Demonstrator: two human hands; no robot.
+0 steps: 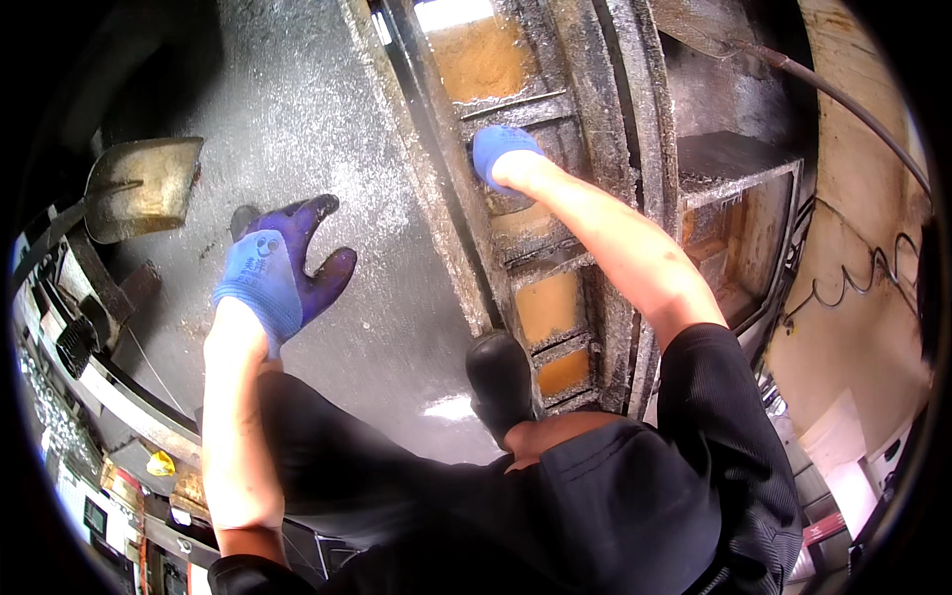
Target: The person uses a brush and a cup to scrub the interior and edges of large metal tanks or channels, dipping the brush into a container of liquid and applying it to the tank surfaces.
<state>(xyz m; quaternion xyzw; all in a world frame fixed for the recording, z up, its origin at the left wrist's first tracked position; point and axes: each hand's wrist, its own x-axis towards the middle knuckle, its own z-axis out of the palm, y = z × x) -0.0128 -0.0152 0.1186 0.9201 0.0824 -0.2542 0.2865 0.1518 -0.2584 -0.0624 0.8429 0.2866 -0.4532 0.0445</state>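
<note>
My left hand (283, 268) wears a light blue glove with dark purple fingers. Its thumb and fingers are spread above the grey floor (387, 357), with nothing between them. To the right, my right hand (506, 154), in a blue glove, reaches down into a long dirty metal frame (595, 129) divided into compartments. Only the back and cuff of that glove show, so its fingers and anything in them are hidden. Orange-brown material (481, 59) fills the far compartment, and similar orange panels (547, 305) show in the nearer ones.
My black boot (499, 382) stands against the frame's near end. A shovel (144, 188) with a worn metal blade lies at the far left. On the right are an open-fronted metal box (739, 238), a hose (843, 97) and a coiled wire (843, 288) along the wall.
</note>
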